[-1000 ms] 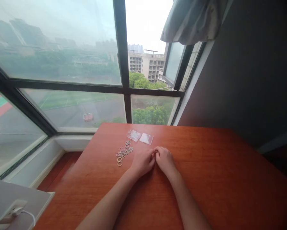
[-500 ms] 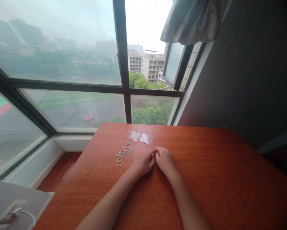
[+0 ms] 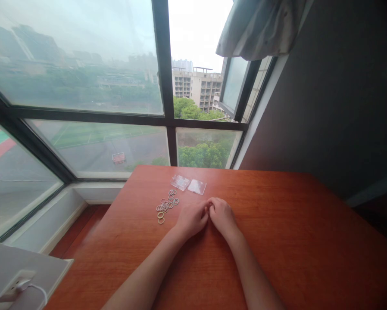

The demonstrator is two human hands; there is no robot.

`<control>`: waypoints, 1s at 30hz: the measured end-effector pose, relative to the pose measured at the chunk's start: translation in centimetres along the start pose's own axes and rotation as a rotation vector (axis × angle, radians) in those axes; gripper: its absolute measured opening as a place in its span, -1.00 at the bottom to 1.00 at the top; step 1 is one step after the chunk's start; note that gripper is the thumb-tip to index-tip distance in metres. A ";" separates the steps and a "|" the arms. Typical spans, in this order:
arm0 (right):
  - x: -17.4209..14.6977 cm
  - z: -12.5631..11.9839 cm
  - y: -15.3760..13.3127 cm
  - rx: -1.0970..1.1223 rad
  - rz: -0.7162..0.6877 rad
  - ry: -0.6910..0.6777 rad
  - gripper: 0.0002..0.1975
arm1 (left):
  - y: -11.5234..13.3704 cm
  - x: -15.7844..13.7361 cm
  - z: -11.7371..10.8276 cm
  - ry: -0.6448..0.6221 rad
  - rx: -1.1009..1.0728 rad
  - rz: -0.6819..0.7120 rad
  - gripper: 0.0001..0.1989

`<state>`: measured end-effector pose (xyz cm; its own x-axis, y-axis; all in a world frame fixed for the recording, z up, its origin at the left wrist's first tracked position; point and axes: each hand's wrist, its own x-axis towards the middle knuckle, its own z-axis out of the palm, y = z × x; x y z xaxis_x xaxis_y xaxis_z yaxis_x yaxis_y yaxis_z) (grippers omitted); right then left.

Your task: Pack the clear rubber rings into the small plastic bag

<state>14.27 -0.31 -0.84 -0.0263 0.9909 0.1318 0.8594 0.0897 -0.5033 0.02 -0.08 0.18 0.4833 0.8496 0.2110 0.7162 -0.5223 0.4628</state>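
Where the left hand (image 3: 193, 217) and right hand (image 3: 222, 213) meet over the reddish wooden table (image 3: 284, 224), we see curled fingers, fingertips together; we cannot tell whether they grip anything. Loose rings (image 3: 165, 206), mostly grey, lie clustered on the tabletop, just left of the left hand. Beyond them we note a clear plastic case (image 3: 180, 182) and, just beside it, a clear plastic square (image 3: 197, 187), both lying flat.
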 end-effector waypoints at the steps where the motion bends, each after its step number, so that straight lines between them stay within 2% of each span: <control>1: 0.0 0.0 0.0 0.001 0.000 0.001 -0.79 | 0.0 0.0 0.0 0.001 0.002 0.001 -0.76; 30: -0.1 -0.3 -0.3 -0.011 -0.009 -0.010 -0.78 | -0.2 0.0 0.1 -0.013 -0.019 -0.008 -0.72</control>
<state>14.15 -0.46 -0.43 -0.0387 0.9911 0.1275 0.8646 0.0972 -0.4930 -0.07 0.03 -0.05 0.4845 0.8526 0.1957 0.7106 -0.5141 0.4803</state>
